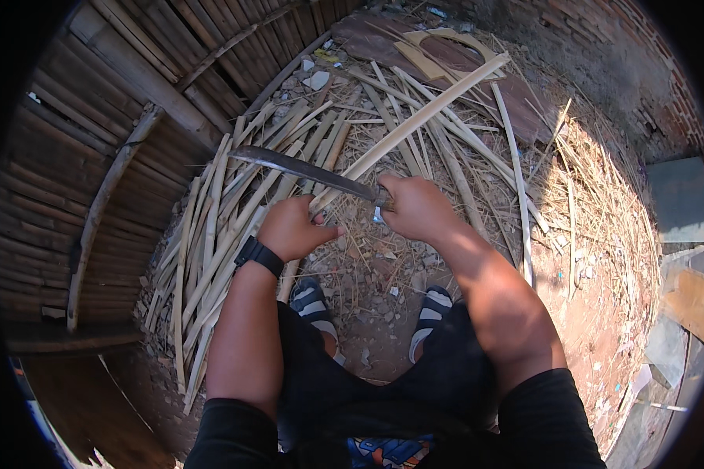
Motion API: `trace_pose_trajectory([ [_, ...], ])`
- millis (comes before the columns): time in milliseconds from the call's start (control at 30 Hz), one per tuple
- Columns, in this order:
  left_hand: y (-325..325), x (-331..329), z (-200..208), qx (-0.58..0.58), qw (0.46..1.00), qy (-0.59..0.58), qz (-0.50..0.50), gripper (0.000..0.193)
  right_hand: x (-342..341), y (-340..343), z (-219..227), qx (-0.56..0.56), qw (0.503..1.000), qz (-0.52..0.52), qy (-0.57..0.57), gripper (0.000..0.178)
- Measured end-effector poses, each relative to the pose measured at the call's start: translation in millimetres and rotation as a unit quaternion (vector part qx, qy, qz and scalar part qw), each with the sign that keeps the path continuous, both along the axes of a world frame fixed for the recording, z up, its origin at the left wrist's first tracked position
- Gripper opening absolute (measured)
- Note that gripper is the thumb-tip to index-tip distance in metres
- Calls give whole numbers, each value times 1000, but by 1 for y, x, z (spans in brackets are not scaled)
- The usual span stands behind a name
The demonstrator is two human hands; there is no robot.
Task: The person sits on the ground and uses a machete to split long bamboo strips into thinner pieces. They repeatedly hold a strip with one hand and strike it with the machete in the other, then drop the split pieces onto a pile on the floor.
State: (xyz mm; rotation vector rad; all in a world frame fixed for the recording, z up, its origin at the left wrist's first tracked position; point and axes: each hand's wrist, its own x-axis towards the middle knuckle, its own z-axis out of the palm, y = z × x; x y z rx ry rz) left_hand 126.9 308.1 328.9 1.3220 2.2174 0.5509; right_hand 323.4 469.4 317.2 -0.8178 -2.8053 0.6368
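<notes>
A long pale bamboo strip point(426, 113) slants from the upper right down to my left hand point(289, 229), whose fingers are closed around its near end. The thumb of that hand sticks out toward the right, and a dark watch sits on the wrist. In my right hand point(418, 207) is the handle of a machete point(305, 167). Its long dark blade points left, crossing over the strip just beyond my left fingers. Whether the edge bites into the strip, I cannot tell.
Split bamboo strips point(227, 211) lie heaped at the left, with shavings point(602, 211) over the ground at the right. A bamboo wall point(94, 156) stands left and a brick wall point(602, 55) at the back right. A board with a round hole point(489, 53) lies behind. My sandalled feet point(314, 309) are below.
</notes>
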Motion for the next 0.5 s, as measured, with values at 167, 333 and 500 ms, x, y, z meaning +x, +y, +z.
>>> trace_pose_trajectory([
  [167, -1, -10, 7, 8, 1000, 1, 21, 54, 19, 55, -18, -101, 980, -112, 133, 33],
  [333, -4, -5, 8, -4, 1000, 25, 14, 55, 10, 35, -10, -77, 994, -50, 62, 31],
  [500, -16, -13, 20, 4, 999, 49, 14, 52, 19, 55, -9, -95, 989, -60, 99, 33],
])
